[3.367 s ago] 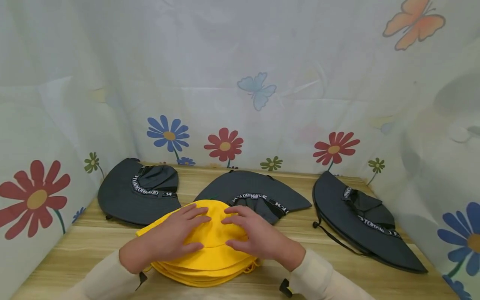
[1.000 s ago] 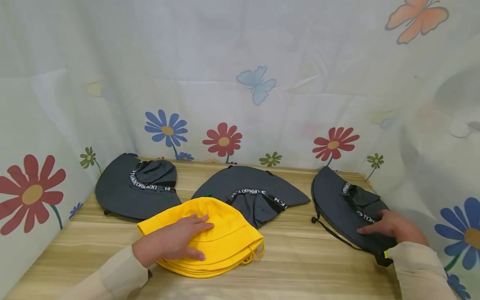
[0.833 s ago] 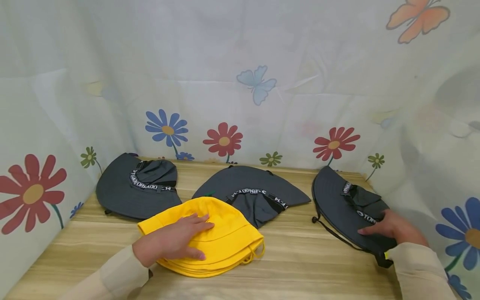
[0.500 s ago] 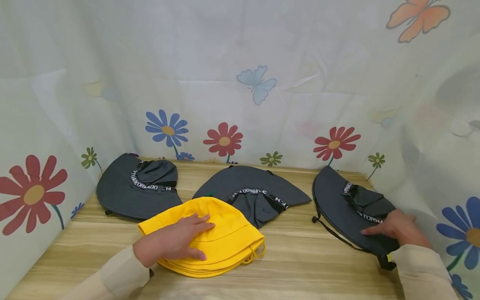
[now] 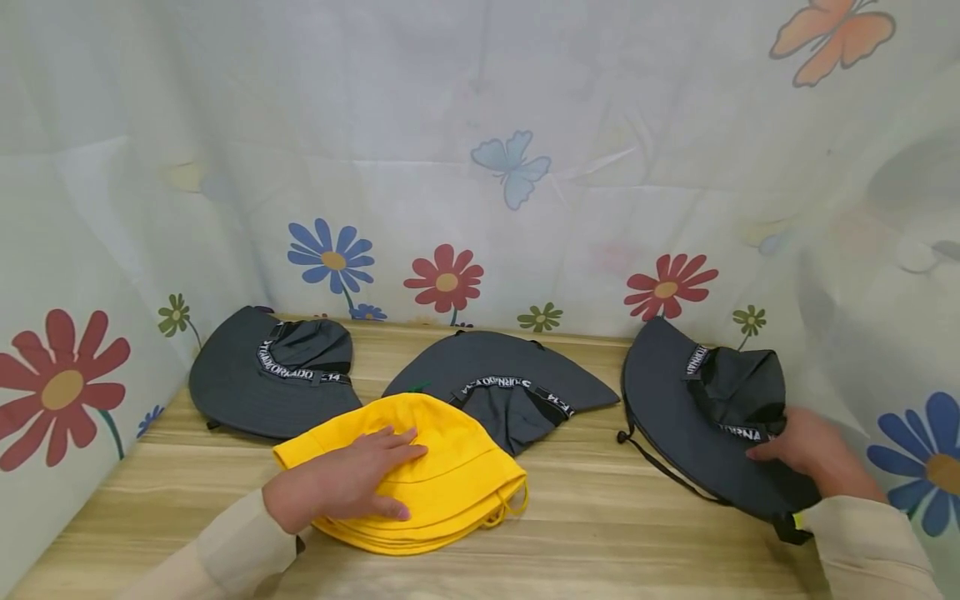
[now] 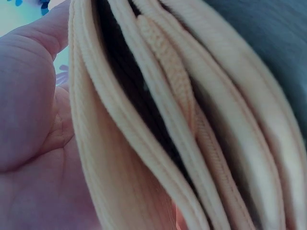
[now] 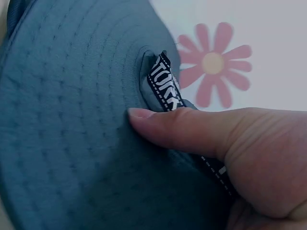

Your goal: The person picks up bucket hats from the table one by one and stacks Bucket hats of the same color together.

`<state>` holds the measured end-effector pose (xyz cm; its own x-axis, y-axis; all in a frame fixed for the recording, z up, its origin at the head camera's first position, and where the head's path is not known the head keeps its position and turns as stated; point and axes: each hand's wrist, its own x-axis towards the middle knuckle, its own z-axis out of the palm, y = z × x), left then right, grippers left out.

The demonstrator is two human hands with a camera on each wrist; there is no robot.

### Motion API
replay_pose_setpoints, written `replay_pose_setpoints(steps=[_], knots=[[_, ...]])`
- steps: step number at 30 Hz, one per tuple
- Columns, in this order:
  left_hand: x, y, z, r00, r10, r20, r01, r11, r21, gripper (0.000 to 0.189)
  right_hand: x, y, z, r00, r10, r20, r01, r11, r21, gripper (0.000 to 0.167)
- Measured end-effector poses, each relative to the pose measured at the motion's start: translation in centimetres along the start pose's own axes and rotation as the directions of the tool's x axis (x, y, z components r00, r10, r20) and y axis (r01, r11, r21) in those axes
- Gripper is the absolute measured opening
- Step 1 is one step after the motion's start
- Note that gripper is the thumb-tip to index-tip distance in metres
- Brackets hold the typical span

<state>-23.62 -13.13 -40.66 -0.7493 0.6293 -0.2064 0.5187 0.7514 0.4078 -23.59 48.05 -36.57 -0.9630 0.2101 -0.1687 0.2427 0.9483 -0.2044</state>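
Several yellow bucket hats (image 5: 457, 467) lie flattened and nested together at the front middle. My left hand (image 5: 348, 483) rests on top with its fingers spread; the left wrist view has their layered brim edges (image 6: 158, 96) beside the palm. At the right, my right hand (image 5: 813, 454) grips a dark grey sun hat (image 5: 675, 425) where crown meets brim. The thumb (image 7: 163, 127) lies across the stitched brim by the lettered band (image 7: 165, 81), while the other fingers are hidden behind. This hat is tilted, its crown partly raised, with a black cord hanging from the brim.
Two more dark grey sun hats lie folded behind the yellow ones, one at the left (image 5: 247, 383) and one in the middle (image 5: 487, 358). A wooden table (image 5: 592, 533) carries everything. Flower-printed curtains (image 5: 420, 100) enclose it at the back and sides.
My right hand has left the yellow hats and taken hold of the right-hand grey hat. In the last half second that hat has tipped up and its crown has filled out. My left hand stays put.
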Motion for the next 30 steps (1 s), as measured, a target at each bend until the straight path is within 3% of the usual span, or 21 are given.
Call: replay_pose_setpoints(steps=[7,15,22,25,30], knots=[[-0.1,-0.2,0.0,1.000,-0.001,0.005,0.001,1.000,-0.017,0.081,-1.8,-1.4,-1.9,0.986,-0.081,-0.144,0.085,0.996,0.021,0.103],[-0.1,0.0,-0.6,1.000,0.010,0.009,-0.010,1.000,-0.006,0.076,-4.3,-3.7,-4.3,0.938,-0.173,-0.301,0.176,0.984,-0.016,0.084],[0.1,0.3,-1.6,0.997,0.053,-0.061,-0.049,0.996,0.069,0.065,-6.1,-5.9,-6.7,0.870,-0.272,-0.411,0.267,0.961,-0.070,0.072],[0.3,0.6,-2.4,0.992,0.059,-0.110,-0.048,0.994,0.096,0.064,-6.8,-7.0,-7.5,0.844,-0.329,-0.424,0.318,0.943,-0.099,0.069],[0.5,2.0,-4.4,0.973,0.053,-0.224,-0.036,0.996,0.080,0.076,-8.0,-9.1,-8.8,0.826,-0.397,-0.401,0.361,0.918,-0.165,0.073]])
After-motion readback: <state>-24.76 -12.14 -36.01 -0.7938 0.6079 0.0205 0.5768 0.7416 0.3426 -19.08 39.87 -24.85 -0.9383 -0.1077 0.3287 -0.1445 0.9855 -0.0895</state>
